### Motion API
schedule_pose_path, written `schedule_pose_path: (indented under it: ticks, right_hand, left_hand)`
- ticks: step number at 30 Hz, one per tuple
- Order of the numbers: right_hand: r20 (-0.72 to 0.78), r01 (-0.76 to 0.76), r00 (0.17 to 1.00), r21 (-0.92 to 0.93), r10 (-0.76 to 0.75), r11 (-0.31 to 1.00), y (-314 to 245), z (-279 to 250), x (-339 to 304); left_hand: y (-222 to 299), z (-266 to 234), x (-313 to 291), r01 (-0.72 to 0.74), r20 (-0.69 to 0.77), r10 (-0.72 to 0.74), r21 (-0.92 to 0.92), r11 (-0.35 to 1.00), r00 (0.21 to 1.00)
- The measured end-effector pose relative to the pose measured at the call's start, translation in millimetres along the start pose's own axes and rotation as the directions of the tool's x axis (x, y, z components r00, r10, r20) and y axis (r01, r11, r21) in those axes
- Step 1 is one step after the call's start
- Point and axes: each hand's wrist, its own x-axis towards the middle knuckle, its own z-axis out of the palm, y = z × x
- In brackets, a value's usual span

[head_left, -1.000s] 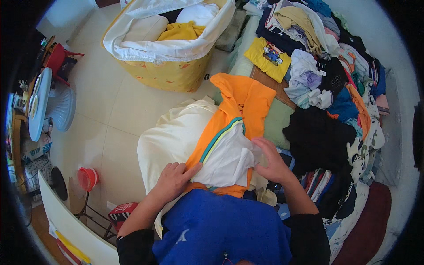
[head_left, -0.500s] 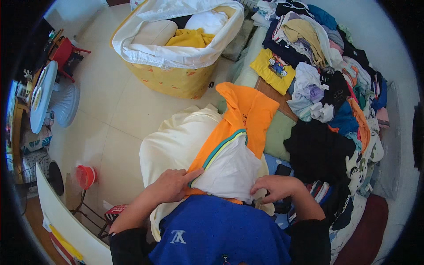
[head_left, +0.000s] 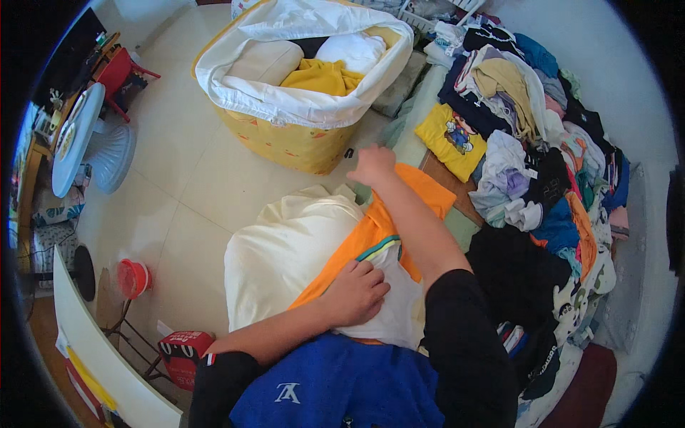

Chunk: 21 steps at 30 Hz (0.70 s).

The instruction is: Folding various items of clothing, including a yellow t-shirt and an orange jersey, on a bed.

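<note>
Beyond the orange garment, a white-lined basket holds yellow cloth.

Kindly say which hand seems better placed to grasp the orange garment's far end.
Probably the right hand: it is at the far end of the orange garment; the left hand lies lower, by its stripes.

We make out large pale characters on the red box and a pale letter-shaped mark on the blue garment. Near the close end of the bed, white lettering runs along a black garment; further up, a number-like print shows on a black top. Beside that print we see a white tag, too small to read.
</note>
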Motion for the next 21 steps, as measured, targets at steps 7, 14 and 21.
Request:
schedule_pose_path:
  ticks: [7, 14, 21]
  right_hand:
    - [0.01, -0.264, 0.962, 0.271, 0.271, 0.926, 70, 32, 60]
    - [0.429, -0.385, 0.798, 0.903, 0.423, -0.19, 241, 46, 13]
    - [0.541, -0.392, 0.672, 0.839, 0.506, -0.377, 223, 89, -24]
  left_hand:
    - [-11, 5, -11, -0.06, -0.179, 0.024, -0.199, 0.978, 0.984]
    - [-14, 3, -4, -0.145, -0.135, 0.117, -0.222, 0.964, 0.984]
    - [-11, -3, -1, -0.123, -0.016, 0.121, -0.143, 0.982, 0.992]
